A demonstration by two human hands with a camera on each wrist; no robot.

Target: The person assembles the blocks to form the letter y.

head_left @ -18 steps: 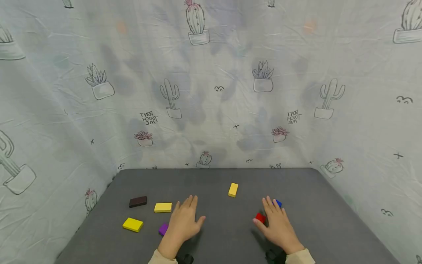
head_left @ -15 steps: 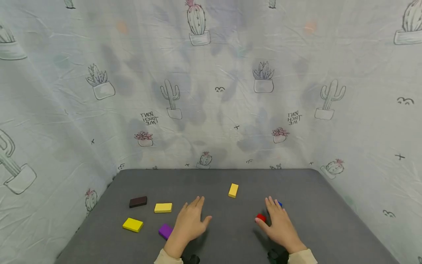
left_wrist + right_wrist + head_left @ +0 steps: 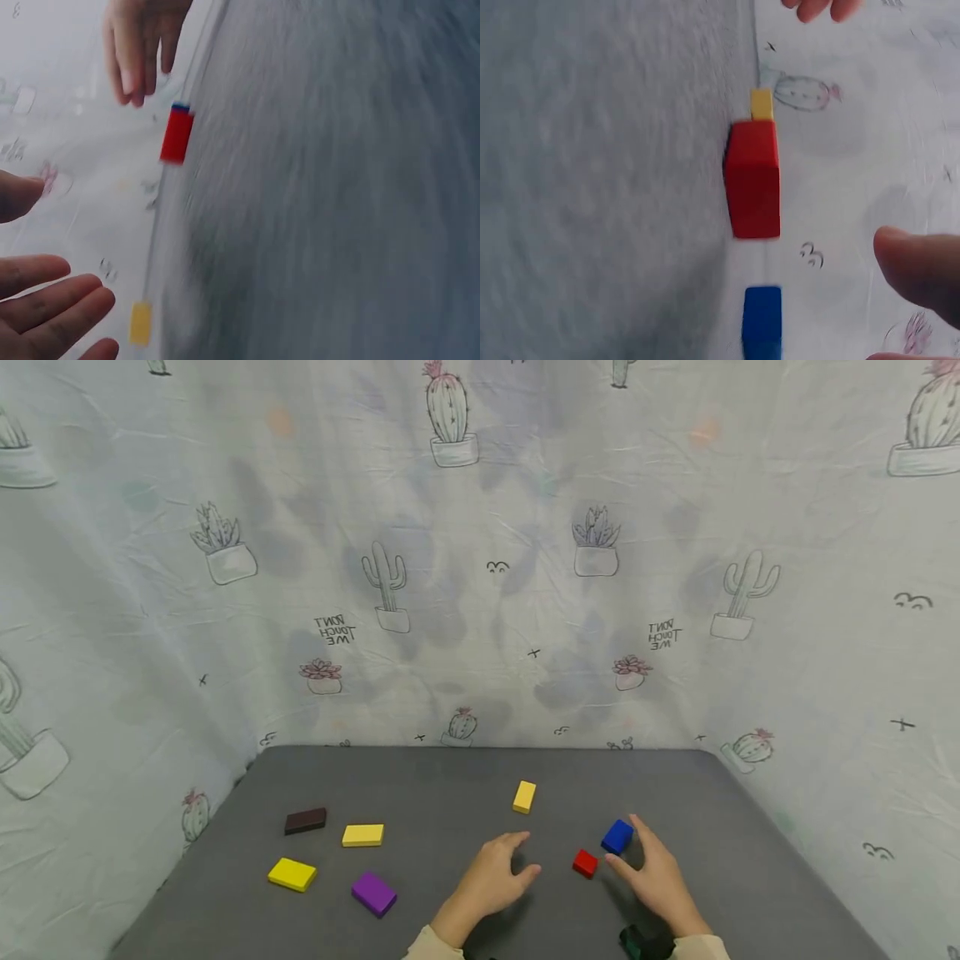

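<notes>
My left hand (image 3: 491, 878) hovers over the grey table with thumb and fingers spread apart, holding nothing. To its right lies a small red block (image 3: 585, 863). Just behind that block is a blue block (image 3: 617, 837), close to the fingertips of my right hand (image 3: 656, 872). That hand also has thumb and fingers parted, with nothing between them. In the right wrist view the red block (image 3: 754, 180) stands large in front, the blue block (image 3: 762, 322) below it and the right thumb at the right edge. The left wrist view shows the red block (image 3: 177, 136) between both hands.
On the left of the table (image 3: 435, 793) lie a purple block (image 3: 373, 894), two yellow blocks (image 3: 292, 874) and a dark brown block (image 3: 305, 822). Another yellow block (image 3: 524, 797) lies farther back, near the middle. A cactus-print cloth (image 3: 495, 527) hangs around the table's back and sides.
My left hand has moved right, away from the purple block, which now shows whole. My right hand has shifted right and its fingers have bent, uncovering the blue and red blocks.
</notes>
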